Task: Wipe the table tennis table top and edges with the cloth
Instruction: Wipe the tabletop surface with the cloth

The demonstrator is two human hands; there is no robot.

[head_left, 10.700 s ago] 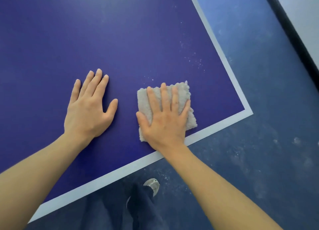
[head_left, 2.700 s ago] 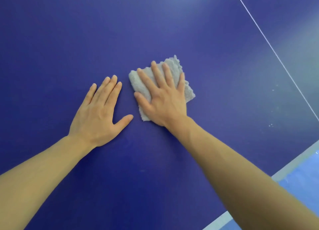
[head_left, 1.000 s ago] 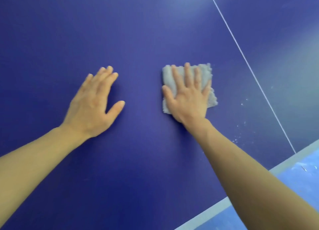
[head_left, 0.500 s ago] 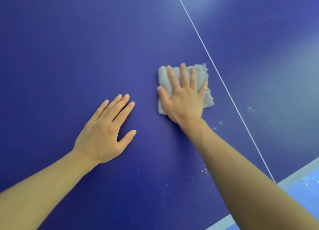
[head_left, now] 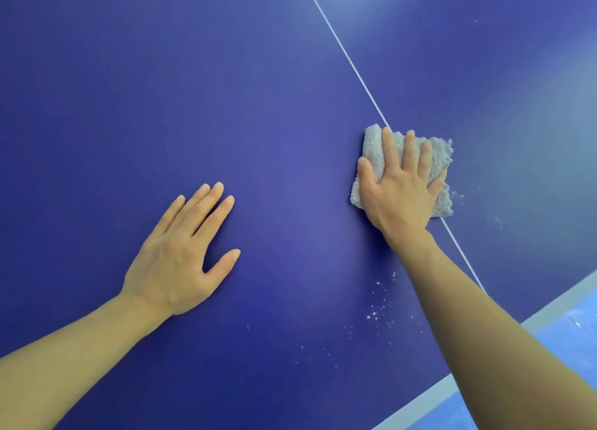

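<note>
A dark blue table tennis table (head_left: 226,90) fills nearly the whole view. A thin white centre line (head_left: 342,48) runs across it on a slant from the top middle down toward the lower right.

The folded, fluffy grey cloth (head_left: 442,152) lies flat on the table right of centre, straddling that thin line: the line goes under the cloth's top edge and comes out at its lower right corner.

The right hand (head_left: 400,190) lies palm down on the cloth and presses it to the surface. Its 4 fingers are straight and a little spread, pointing away from the person, and the thumb lies along the cloth's left side. The grip is loose and flat, with no finger curled round the fabric.

The left hand (head_left: 181,255) rests palm down on bare table, well apart from the cloth and nearer the person. Its fingers are straight and close together, the thumb is held out to the side, and its grip holds nothing.

Small white specks (head_left: 376,313) dot the table beside the right forearm, and a few more lie just right of the cloth.

At the lower right, a broad white edge band (head_left: 562,305) borders the table, with a light blue floor (head_left: 575,342) beyond it.
</note>
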